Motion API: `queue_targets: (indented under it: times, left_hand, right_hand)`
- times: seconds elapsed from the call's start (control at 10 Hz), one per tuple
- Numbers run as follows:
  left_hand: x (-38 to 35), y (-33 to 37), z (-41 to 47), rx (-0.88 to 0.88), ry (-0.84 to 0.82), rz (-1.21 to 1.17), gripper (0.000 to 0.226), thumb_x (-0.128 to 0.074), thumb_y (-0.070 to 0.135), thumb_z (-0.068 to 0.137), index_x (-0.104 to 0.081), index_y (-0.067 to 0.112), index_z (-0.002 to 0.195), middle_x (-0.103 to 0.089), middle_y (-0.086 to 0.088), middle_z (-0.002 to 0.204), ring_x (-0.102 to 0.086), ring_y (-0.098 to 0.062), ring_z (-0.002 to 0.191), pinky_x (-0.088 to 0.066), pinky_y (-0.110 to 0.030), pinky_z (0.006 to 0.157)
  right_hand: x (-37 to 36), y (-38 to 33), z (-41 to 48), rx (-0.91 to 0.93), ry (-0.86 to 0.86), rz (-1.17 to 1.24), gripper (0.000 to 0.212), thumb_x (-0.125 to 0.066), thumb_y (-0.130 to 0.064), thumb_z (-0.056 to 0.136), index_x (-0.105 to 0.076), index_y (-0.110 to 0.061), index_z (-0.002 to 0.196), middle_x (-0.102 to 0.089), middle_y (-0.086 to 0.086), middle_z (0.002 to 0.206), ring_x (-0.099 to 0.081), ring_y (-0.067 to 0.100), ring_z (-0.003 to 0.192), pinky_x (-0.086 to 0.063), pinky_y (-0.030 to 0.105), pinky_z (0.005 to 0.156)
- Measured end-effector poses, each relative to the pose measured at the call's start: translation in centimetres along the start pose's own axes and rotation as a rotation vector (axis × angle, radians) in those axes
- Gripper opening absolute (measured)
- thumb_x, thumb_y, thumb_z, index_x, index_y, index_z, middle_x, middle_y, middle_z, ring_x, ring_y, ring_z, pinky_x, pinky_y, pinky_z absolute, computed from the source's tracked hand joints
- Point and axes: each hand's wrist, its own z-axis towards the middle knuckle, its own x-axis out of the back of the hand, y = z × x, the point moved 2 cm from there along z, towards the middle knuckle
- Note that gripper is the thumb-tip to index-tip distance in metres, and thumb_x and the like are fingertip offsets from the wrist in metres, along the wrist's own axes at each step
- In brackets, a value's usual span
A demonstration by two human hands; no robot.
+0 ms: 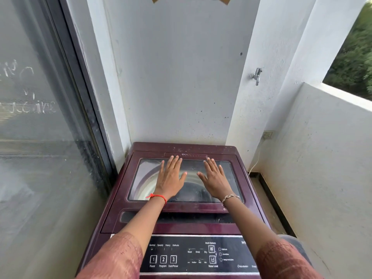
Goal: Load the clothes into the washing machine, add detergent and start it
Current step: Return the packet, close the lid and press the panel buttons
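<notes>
A maroon top-loading washing machine (120, 200) stands in front of me against the back wall. Its glass lid (145, 176) lies flat and shut, and the steel drum shows through it. My left hand (171, 176) rests palm down on the left half of the glass, fingers spread. My right hand (215, 178) lies the same way on the right half. Both hands hold nothing. The black control panel (193, 256) sits at the near edge, with buttons for power, program and start/pause. No clothes or detergent are in view.
A dark-framed glass door (46, 127) runs along the left side. White walls close in behind and to the right, with a metal tap (257, 75) and a wall socket (267, 135). A low parapet wall (326, 137) borders the right, trees beyond.
</notes>
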Motion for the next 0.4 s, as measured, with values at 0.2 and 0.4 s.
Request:
queue_targets:
  times: [0.2, 0.4]
  left_hand:
    - [-0.6, 0.8, 0.9, 0.023, -0.065, 0.081, 0.063, -0.029, 0.043, 0.099, -0.010, 0.010, 0.150, -0.006, -0.005, 0.159, 0.002, -0.019, 0.147, 0.004, -0.040, 0.118]
    - [-1.6, 1.1, 0.2, 0.015, -0.070, 0.080, 0.065, -0.027, 0.046, 0.099, -0.008, 0.011, 0.150, -0.002, -0.004, 0.159, 0.005, -0.016, 0.147, 0.008, -0.038, 0.117]
  right_hand:
    - [-0.3, 0.3, 0.0, -0.040, -0.059, -0.064, 0.067, -0.023, -0.047, 0.099, -0.002, -0.006, 0.148, 0.004, 0.009, 0.158, 0.007, 0.020, 0.146, 0.003, 0.036, 0.118]
    - [-0.8, 0.2, -0.1, -0.033, -0.056, -0.050, 0.068, -0.022, -0.047, 0.099, -0.001, -0.005, 0.148, 0.004, 0.009, 0.158, 0.007, 0.019, 0.145, 0.003, 0.035, 0.118]
